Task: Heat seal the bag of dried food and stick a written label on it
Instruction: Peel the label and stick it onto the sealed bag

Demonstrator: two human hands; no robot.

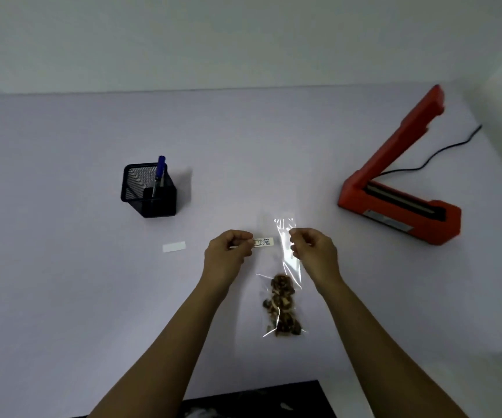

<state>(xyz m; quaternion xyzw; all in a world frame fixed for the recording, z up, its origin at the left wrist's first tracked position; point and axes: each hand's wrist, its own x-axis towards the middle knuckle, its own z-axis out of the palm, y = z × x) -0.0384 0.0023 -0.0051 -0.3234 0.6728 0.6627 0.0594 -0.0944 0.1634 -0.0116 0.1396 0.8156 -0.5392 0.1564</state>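
Head view: the left hand pinches one end of the label between thumb and fingers, with the written end pointing toward the bag. The bag lies flat on the bench between the forearms, its food at the near end. The right hand has its fingers curled at the bag's far half; I cannot tell whether they grip the film.

The label is small and limp, so it could curl and stick to a fingertip or to itself before it lands. The film looks slick and light — unless held down it may slide or lift with the sticker, leaving it crooked or creased. Over the lumpy food it would likely bond poorly; the flat, empty stretch looks safer. Glare hides whether the top is sealed.

The bag is clear glossy plastic, long and narrow; the food is brown, dry, knobbly chunks. The label is a thin white paper strip with dark writing, and a blank white strip lies well to its left. The sealer is red and hard-shelled, its arm raised in a V, with a dark cord trailing away. The holder is black wire mesh — square, with a blue pen in it.
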